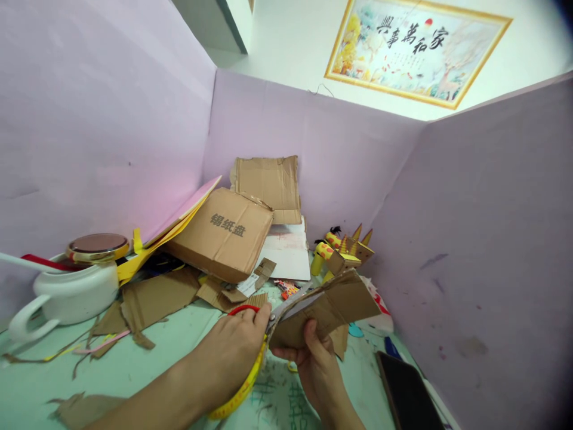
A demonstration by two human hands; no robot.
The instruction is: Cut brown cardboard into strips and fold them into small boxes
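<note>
My left hand is closed around the red handle of a pair of scissors. The metal blades point up and right, along the edge of a bent piece of brown cardboard. That piece is gripped by my right hand, thumb on the near face and the other fingers mostly hidden behind. Part of the blades is covered by the cardboard, so I cannot tell how far apart they are. Below my left hand curves a yellow band with small marks on it.
A cardboard box leans at the back beside cardboard sheets. On the left stands a white mug; cardboard scraps lie near it. Yellow spotted figures stand back right, a dark phone front right. Lilac panels enclose the table.
</note>
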